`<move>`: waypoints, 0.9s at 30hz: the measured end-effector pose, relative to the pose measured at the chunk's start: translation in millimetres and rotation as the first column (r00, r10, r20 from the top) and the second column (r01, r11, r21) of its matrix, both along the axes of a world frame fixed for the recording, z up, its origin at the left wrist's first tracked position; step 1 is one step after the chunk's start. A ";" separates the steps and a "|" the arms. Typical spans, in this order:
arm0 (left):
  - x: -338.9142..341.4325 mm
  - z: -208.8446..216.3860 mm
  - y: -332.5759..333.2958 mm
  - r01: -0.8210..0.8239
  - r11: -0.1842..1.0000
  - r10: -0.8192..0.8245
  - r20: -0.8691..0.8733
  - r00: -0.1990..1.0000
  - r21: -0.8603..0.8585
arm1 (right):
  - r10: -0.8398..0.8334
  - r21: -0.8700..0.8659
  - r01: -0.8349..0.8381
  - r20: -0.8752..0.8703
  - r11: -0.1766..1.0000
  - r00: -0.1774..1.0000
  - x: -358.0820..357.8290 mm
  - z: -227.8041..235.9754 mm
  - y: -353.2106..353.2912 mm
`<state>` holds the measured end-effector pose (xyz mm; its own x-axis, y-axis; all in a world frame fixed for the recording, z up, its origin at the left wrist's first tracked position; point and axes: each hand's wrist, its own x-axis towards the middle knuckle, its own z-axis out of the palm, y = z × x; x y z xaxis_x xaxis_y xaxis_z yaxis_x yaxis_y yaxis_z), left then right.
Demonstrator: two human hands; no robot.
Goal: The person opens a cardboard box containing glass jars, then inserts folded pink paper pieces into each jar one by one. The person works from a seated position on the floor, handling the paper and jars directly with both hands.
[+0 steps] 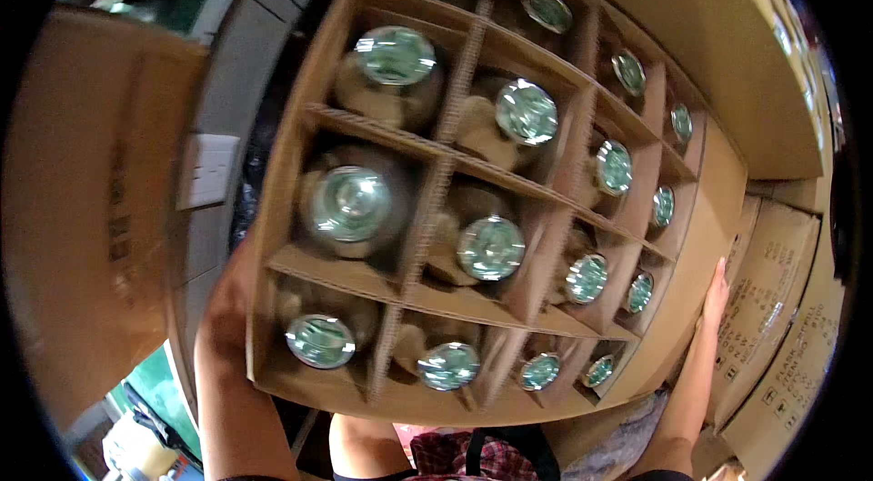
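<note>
A large open cardboard box (705,235) tilts in front of me, filling the middle of the head view. Corrugated cardboard dividers (452,104) split it into square cells. Clear, greenish-tinted glass vessels (491,247) with round ends facing up sit one to a cell; their exact kind does not show. My right hand (716,299) presses along the box's right outer side, fingers stretched upward and close together. At the left, my left forearm (232,381) reaches up against the box's side; the hand itself is hidden by the box.
Another brown carton (82,208) stands at the left, beside a white socket plate (215,174) on a grey surface. Printed cartons (768,299) are stacked at the right. A raised cardboard flap (691,35) rises beyond the open box. Crumpled clear plastic (618,435) lies low at the right.
</note>
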<state>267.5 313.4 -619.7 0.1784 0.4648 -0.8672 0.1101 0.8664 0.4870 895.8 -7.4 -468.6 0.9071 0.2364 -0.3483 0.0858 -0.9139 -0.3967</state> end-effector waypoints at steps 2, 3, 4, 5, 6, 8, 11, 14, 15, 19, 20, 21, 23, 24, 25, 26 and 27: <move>-8.8 -8.8 -9.8 0.001 1.000 -0.001 -0.008 1.000 -0.026 | 0.003 0.001 -0.003 -0.039 1.000 0.999 -2.7 3.1 10.6; -10.8 -13.0 -14.8 0.004 1.000 -0.005 -0.013 1.000 -0.026 | 0.045 -0.013 -0.045 0.016 0.999 0.999 -2.1 -0.6 11.3; -12.3 -15.3 -19.9 0.004 0.999 -0.004 -0.012 1.000 -0.032 | 0.089 -0.027 -0.088 0.068 0.996 0.994 -0.6 -3.6 11.0; -8.4 -24.5 -23.1 0.018 0.999 -0.018 0.014 1.000 -0.038 | 0.118 -0.045 -0.113 0.138 0.993 0.983 -2.9 -1.5 1.1; -13.9 -18.7 -28.4 0.010 0.999 -0.010 0.002 1.000 -0.045 | 0.155 -0.003 -0.156 0.128 0.988 0.979 -0.8 -5.0 -4.9; -17.5 -20.3 -34.9 0.006 0.999 -0.007 -0.007 1.000 -0.053 | 0.101 0.033 -0.106 0.133 0.994 0.986 2.4 -8.0 -14.8; -25.4 -8.1 -43.8 -0.021 0.999 0.019 -0.039 0.999 -0.051 | 0.118 0.056 -0.124 0.094 0.991 0.988 11.5 -19.2 -16.4; -38.2 9.9 -71.7 -0.116 0.993 0.116 -0.048 0.992 -0.011 | 0.083 -0.054 -0.078 0.101 0.996 0.991 -6.3 -13.2 0.8; -38.1 19.2 -84.5 -0.166 0.985 0.168 -0.034 0.985 0.056 | 0.045 -0.108 -0.032 0.122 0.994 0.991 -14.2 -8.4 9.3; -53.4 99.7 -178.4 -0.311 0.872 0.417 -0.241 0.876 0.377 | 0.398 -0.040 -0.421 0.421 0.906 0.815 -35.5 -5.4 15.9; -50.2 127.3 -205.5 -0.425 0.833 0.515 -0.216 0.830 0.354 | 0.511 -0.032 -0.556 0.441 0.830 0.738 -56.0 -0.4 26.3; -46.0 143.8 -238.2 -0.467 0.829 0.540 -0.222 0.812 0.308 | 0.616 -0.029 -0.683 0.462 0.730 0.638 -82.6 6.2 40.4; -19.2 141.8 -307.2 -0.378 0.925 0.378 -0.126 0.917 0.026 | 0.857 -0.147 -0.861 0.271 0.487 0.438 -122.9 17.7 55.5; 4.6 134.4 -327.3 -0.267 0.958 0.265 -0.031 0.964 -0.109 | 0.897 -0.144 -0.900 0.236 0.412 0.373 -137.5 14.0 55.5; 66.3 160.7 -328.0 -0.255 0.940 0.240 -0.089 0.967 -0.227 | 0.933 -0.130 -0.936 0.203 0.326 0.297 -146.4 3.4 52.3; 79.7 150.4 -333.7 -0.238 0.945 0.235 -0.040 0.971 -0.223 | 0.927 -0.092 -0.936 0.202 0.339 0.316 -147.4 6.9 50.0; 87.9 132.2 -338.5 -0.231 0.949 0.239 0.011 0.971 -0.216 | 0.924 -0.054 -0.938 0.205 0.341 0.324 -144.9 10.0 49.5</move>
